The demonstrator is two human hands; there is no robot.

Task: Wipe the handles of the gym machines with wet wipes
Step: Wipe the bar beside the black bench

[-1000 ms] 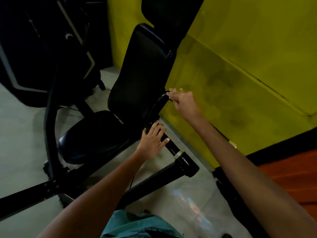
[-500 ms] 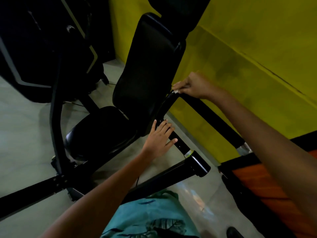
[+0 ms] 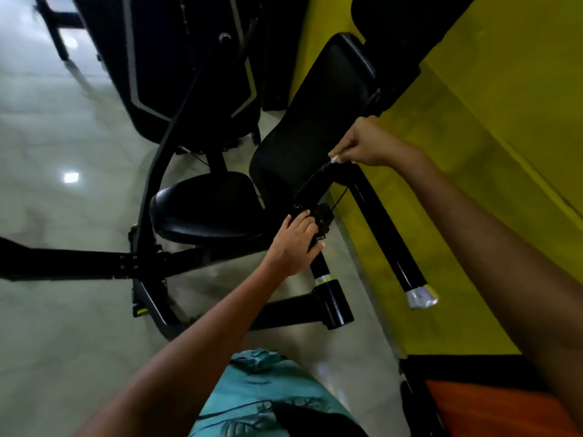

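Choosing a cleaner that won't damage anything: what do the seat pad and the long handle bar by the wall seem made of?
Seat pad: probably vinyl or faux leather over padding, with a smooth black surface and soft sheen. Handle bar: likely metal tube in glossy black paint or coating, with a silvery end cap. Neither is certain.

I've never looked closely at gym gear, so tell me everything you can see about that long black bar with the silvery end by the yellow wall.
The long black bar is a glossy round tube, metal by its shine, ending in a silvery cap. It slants from that near cap up toward the black backrest, running along the yellow wall. At its far end the right hand pinches a small white wipe against it. The left hand rests on a separate, shorter bar.
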